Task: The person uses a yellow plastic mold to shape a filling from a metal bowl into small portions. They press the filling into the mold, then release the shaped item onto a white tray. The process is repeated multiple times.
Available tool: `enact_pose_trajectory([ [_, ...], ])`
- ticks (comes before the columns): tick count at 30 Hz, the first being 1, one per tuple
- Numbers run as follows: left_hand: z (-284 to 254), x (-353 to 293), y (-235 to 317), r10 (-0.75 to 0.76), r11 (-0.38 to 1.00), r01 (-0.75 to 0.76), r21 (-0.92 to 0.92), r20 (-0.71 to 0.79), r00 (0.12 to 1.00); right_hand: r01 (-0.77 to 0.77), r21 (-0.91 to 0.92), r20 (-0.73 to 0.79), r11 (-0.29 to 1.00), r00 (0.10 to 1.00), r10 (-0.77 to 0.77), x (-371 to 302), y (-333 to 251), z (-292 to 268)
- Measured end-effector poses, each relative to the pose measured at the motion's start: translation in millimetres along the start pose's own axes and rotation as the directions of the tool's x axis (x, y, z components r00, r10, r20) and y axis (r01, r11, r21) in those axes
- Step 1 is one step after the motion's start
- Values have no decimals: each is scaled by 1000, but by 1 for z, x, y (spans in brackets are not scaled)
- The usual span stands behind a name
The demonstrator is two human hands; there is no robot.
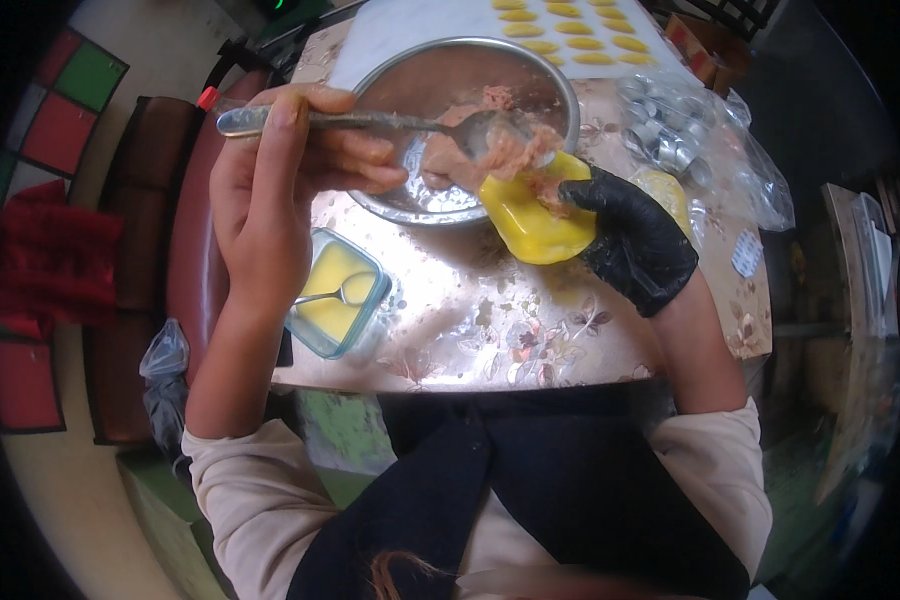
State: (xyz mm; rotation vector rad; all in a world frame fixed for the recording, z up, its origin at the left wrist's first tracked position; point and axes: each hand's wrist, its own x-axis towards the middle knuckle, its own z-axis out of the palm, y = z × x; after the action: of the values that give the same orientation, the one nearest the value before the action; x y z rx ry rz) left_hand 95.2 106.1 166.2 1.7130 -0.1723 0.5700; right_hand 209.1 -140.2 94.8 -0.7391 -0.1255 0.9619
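Note:
My bare left hand is closed around the handle of a metal spoon. Its bowl carries a lump of pinkish filling over a round, yellow dough wrapper. In a black glove, my right hand pinches the wrapper's edge, thumb on top, and some filling touches it. Behind them a large steel bowl holds more of the pink mixture. Near my left forearm stands a clear rectangular container of yellow liquid, with a teaspoon lying in it.
On a white board at the back lie rows of yellow, half-moon dumplings. A clear plastic bag with metal cups sits at the right. The patterned tablecloth covers the table up to its near edge. A red-brown chair is at the left.

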Motion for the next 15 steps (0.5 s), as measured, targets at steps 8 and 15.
enact_pose_trajectory([
  [8, 10, -8, 6, 12, 992, -27, 125, 120, 993, -45, 184, 29, 982, 999, 40, 7, 0, -5],
  [15, 13, -13, 9, 183, 962, -199, 186, 97, 978, 31, 35, -3, 999, 1000, -31, 2, 2, 6],
])
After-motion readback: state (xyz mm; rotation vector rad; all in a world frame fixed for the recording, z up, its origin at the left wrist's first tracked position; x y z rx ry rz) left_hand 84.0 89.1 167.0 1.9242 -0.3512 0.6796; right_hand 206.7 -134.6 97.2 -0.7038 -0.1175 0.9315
